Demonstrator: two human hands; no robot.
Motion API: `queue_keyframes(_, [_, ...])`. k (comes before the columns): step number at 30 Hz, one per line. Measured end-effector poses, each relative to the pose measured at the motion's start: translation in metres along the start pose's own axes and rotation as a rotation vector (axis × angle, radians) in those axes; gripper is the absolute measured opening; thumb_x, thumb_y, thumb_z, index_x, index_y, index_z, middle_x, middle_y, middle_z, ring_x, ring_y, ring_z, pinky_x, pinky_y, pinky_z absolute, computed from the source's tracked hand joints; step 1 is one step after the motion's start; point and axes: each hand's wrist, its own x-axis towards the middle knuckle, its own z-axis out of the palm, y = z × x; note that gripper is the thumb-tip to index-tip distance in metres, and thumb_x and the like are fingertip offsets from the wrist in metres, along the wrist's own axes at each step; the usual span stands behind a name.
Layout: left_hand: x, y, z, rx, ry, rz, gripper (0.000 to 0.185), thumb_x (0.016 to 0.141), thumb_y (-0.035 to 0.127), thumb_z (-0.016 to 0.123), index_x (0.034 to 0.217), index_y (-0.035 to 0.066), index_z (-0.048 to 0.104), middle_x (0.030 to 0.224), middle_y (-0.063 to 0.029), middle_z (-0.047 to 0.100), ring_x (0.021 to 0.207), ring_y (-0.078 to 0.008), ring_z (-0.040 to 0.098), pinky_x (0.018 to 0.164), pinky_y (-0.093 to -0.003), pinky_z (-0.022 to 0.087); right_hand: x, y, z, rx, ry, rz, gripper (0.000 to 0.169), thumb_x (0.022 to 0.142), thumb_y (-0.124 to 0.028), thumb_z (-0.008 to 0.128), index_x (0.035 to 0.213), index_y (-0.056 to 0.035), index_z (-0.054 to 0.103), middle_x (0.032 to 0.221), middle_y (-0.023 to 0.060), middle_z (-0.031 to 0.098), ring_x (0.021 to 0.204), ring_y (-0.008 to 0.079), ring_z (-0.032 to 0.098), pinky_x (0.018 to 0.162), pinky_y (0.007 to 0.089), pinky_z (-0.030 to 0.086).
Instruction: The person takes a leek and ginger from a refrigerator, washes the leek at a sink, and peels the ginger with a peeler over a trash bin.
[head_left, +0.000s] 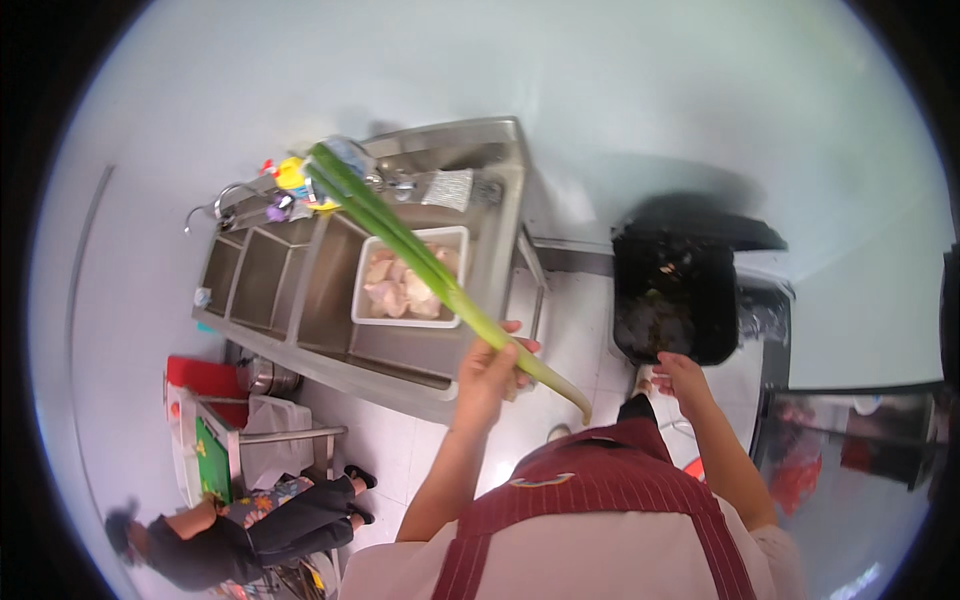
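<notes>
My left hand (491, 369) is closed around the pale lower part of a long green onion stalk (420, 259). The stalk slants up and left, its green leaves reaching over a white plastic tub (463, 281) in the sink. Pieces of raw, pale meat, seemingly chicken (390, 292), lie in that tub. My right hand (679, 375) is at the near edge of a black waste bin (724, 300), with fingers bent and nothing visible between them. Dark scraps show inside the bin.
A stainless steel sink (420, 412) has several basins. Bottles (289, 174) and a silvery scouring cloth (448, 189) lie along its back. At lower left, a person (202, 551) stands by a green cutting board (214, 457). A dark-framed unit (847, 397) stands at right.
</notes>
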Motion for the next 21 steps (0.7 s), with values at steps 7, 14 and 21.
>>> queue_keyframes(7, [-0.007,0.008,-0.012,0.068,-0.05,-0.099,0.029,0.092,0.017,0.052,0.118,0.004,0.048,0.093,-0.009,0.063,0.058,-0.0073,0.049,0.052,-0.0196,0.041,-0.035,-0.057,0.052,-0.132,-0.138,-0.215,0.03,0.088,-0.019,0.056,0.113,-0.0017,0.053,0.092,0.0057,0.061,0.073,0.0114,0.059,0.065,0.024,0.046])
queue_keyframes(14, [-0.018,0.011,-0.028,0.195,-0.16,-0.152,0.029,0.09,0.015,0.053,0.117,0.007,0.052,0.091,-0.0045,0.063,0.06,-0.0062,0.049,0.053,-0.0185,0.041,-0.064,-0.142,0.095,-0.345,-0.195,-0.776,0.01,0.085,-0.012,0.06,0.089,-0.0029,0.058,0.088,0.0025,0.058,0.073,0.0077,0.055,0.067,0.0221,0.045])
queue_keyframes(21, [-0.019,0.047,-0.038,0.329,-0.501,-0.286,0.031,0.088,0.017,0.057,0.116,0.005,0.054,0.091,-0.0076,0.065,0.066,-0.007,0.053,0.057,-0.0185,0.042,-0.121,-0.226,0.154,-0.888,0.049,-1.729,0.03,0.068,-0.006,0.068,0.098,-0.0119,0.062,0.102,0.0077,0.057,0.096,0.0249,0.054,0.081,0.0359,0.042])
